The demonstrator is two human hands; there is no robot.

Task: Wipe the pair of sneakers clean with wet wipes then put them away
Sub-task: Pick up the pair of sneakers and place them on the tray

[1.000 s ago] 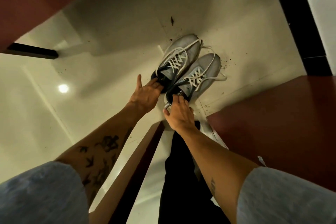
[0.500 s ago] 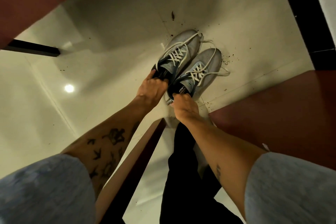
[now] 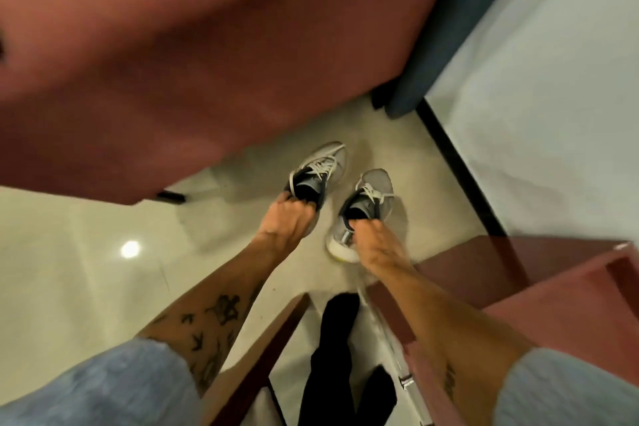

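1. Light: dim, warm; I noted one round glare spot (image 3: 130,249) on the glossy floor (image 3: 69,287).
2. Shadow: soft, spread beneath the red panel (image 3: 207,45).
3. Blur: I saw that panel smeared; the sneakers (image 3: 330,164) read only fairly sharp.
4. Edges: straight lines bowed toward the corners.

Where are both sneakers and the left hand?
Left sneaker (image 3: 323,164), head view, on the laced upper.
Right sneaker (image 3: 378,181), head view, on the grey toe area.
Left hand (image 3: 288,220), head view, on the back of the hand.
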